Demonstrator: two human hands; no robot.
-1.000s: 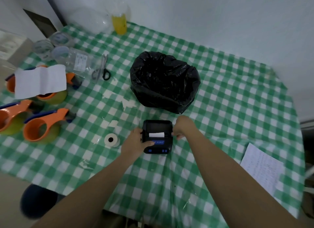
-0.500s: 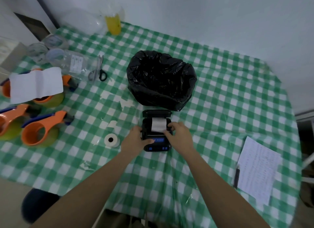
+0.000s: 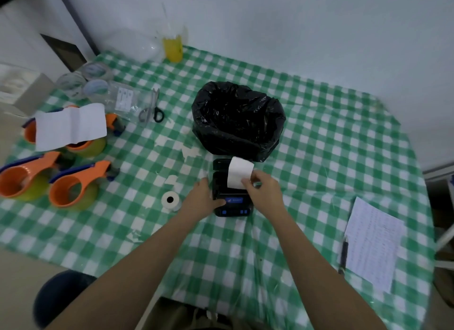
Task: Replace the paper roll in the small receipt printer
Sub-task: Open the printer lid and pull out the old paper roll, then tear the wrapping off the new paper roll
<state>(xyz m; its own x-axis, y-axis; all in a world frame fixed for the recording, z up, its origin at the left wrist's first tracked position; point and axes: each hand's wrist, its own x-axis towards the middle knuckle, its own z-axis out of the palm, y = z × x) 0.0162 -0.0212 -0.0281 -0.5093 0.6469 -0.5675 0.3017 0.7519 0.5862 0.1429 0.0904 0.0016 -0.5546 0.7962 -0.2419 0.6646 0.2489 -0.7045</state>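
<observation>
The small black receipt printer (image 3: 232,205) lies on the green checked tablecloth with its lid (image 3: 219,164) swung open toward the black bag. My left hand (image 3: 202,199) grips the printer's left side. My right hand (image 3: 261,192) pinches a strip of white paper (image 3: 239,172) that rises out of the printer's open compartment. The roll the strip comes from is hidden behind my fingers. A second small white paper roll (image 3: 170,200) stands on the cloth just left of my left hand.
A bin lined with a black bag (image 3: 238,121) stands right behind the printer. Scissors (image 3: 153,108), orange tape dispensers (image 3: 73,184) and a white paper sheet (image 3: 70,125) lie at the left. A printed sheet (image 3: 373,241) and pen (image 3: 344,256) lie at the right.
The printer's lid went from shut to open. My right hand moved from the printer's right side onto the paper and has drawn a strip up out of the compartment.
</observation>
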